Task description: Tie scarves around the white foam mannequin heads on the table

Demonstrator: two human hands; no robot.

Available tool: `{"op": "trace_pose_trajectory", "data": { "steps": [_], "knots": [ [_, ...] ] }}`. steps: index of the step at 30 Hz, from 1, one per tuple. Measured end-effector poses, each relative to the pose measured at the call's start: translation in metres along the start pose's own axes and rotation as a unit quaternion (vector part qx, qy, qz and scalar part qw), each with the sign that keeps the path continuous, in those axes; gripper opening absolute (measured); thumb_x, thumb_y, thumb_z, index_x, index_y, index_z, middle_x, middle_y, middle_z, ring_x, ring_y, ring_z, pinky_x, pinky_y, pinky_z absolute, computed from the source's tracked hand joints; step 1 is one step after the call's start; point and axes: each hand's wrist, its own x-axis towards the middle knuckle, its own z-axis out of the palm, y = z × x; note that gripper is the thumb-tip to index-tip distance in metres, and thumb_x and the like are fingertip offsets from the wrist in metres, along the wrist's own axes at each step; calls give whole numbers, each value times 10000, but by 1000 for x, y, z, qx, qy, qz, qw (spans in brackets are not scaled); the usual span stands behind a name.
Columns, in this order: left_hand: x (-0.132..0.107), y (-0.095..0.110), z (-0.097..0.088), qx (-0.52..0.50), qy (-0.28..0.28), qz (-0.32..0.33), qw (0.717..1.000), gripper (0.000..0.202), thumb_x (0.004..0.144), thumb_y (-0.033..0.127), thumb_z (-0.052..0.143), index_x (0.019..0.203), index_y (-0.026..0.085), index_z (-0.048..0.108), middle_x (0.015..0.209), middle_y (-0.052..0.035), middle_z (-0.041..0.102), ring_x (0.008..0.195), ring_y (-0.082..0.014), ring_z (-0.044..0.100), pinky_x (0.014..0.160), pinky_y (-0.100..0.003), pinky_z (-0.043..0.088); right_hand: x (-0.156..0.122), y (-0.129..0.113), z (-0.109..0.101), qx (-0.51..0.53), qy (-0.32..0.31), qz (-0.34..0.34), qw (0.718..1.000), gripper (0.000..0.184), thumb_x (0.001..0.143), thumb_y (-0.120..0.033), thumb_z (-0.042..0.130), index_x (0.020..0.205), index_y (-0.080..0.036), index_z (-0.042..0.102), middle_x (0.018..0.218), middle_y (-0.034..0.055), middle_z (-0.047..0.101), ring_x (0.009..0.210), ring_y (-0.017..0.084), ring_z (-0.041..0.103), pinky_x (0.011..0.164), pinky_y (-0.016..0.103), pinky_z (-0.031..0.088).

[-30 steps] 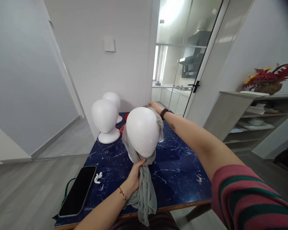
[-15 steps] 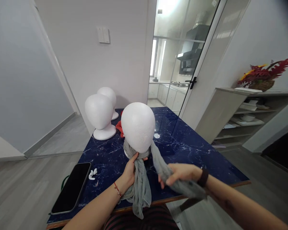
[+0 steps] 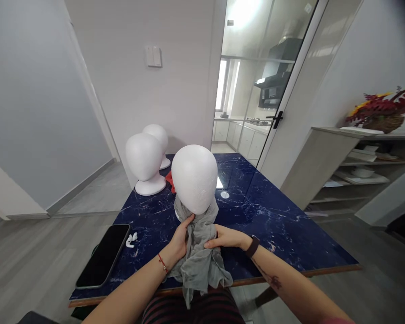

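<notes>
A white foam mannequin head [image 3: 194, 177] stands near the front of the blue table, with a thin grey scarf [image 3: 204, 265] around its neck. The scarf's ends hang down in front and over the table edge. My left hand [image 3: 179, 240] grips the scarf just under the chin, thumb on top. Lower and to the right, my right hand [image 3: 224, 237] pinches the other side of the scarf between thumb and fingers. Some fingers of both hands are hidden behind the cloth.
Two more white mannequin heads [image 3: 144, 157] stand at the back left. Red cloth [image 3: 170, 181] lies behind the front head. A tablet-like black device [image 3: 104, 256] and white earbuds [image 3: 131, 240] lie at left. A white disc [image 3: 224, 195] is on the blue table [image 3: 276, 225].
My right hand has brought its scarf end from the right side in to the front, over the other end. My left hand has stayed under the chin. The view has shifted slightly.
</notes>
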Motion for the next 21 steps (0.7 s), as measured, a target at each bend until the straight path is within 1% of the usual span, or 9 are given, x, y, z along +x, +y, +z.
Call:
{"op": "trace_pose_trajectory", "data": {
  "steps": [4, 7, 11, 13, 15, 16, 17, 18, 21],
  "knots": [
    [-8, 2, 3, 25, 31, 21, 999, 299, 766, 266, 635, 986, 65, 657, 823, -131, 734, 730, -254, 697, 768, -367, 533, -5, 7, -2, 51, 16, -13, 998, 430, 625, -368, 769, 976, -142, 664, 870, 23, 668, 790, 142, 592, 815, 295, 461],
    [-20, 2, 4, 62, 61, 75, 993, 201, 724, 157, 657, 905, 69, 668, 776, -116, 731, 693, -229, 690, 754, -337, 527, -8, 8, -5, 63, 19, -1, 998, 429, 570, -322, 791, 937, -136, 669, 828, 12, 667, 768, 142, 590, 796, 288, 459],
    [-39, -1, -3, 163, 82, 141, 973, 284, 650, 145, 716, 924, 94, 660, 858, -111, 727, 785, -241, 680, 780, -330, 505, -7, 13, -9, 94, 66, 11, 993, 340, 519, -165, 739, 848, -135, 658, 734, -22, 651, 678, 113, 555, 690, 229, 450],
    [-45, -2, -9, 246, 110, 201, 942, 360, 604, 155, 751, 949, 119, 653, 926, -93, 720, 855, -239, 663, 811, -319, 485, -5, 16, -9, 111, 85, 12, 990, 298, 512, -118, 688, 807, -137, 649, 704, -30, 644, 649, 106, 543, 654, 214, 446],
    [-48, -4, -15, 339, 145, 264, 891, 399, 550, 131, 773, 932, 143, 658, 939, -63, 713, 895, -231, 642, 833, -298, 462, -4, 18, -9, 124, 89, 13, 988, 291, 505, -104, 664, 793, -139, 644, 699, -28, 642, 641, 108, 542, 638, 209, 448],
    [-49, -5, -17, 376, 157, 279, 870, 371, 535, 119, 772, 889, 146, 664, 902, -51, 713, 879, -227, 638, 825, -291, 458, -4, 18, -9, 128, 89, 14, 988, 292, 501, -104, 662, 790, -139, 643, 695, -27, 640, 638, 110, 542, 630, 208, 449],
    [-50, -6, -17, 397, 160, 276, 861, 314, 540, 120, 765, 838, 143, 668, 846, -44, 711, 842, -224, 639, 806, -291, 462, -4, 19, -9, 130, 89, 15, 987, 291, 498, -106, 664, 786, -139, 642, 689, -25, 638, 634, 112, 542, 621, 207, 449],
    [-51, -6, -16, 392, 158, 255, 869, 241, 562, 131, 750, 787, 137, 665, 784, -42, 705, 786, -220, 641, 776, -295, 470, -5, 19, -9, 129, 92, 15, 987, 289, 495, -111, 668, 781, -139, 641, 682, -24, 635, 627, 113, 540, 610, 206, 449],
    [-57, -2, -5, 228, 122, 128, 958, 118, 680, 196, 663, 761, 112, 650, 703, -61, 694, 672, -207, 646, 713, -317, 501, -7, 17, -13, 110, 112, 0, 988, 282, 511, -122, 660, 792, -138, 646, 694, -17, 639, 630, 119, 543, 608, 211, 449]
  ]
}}
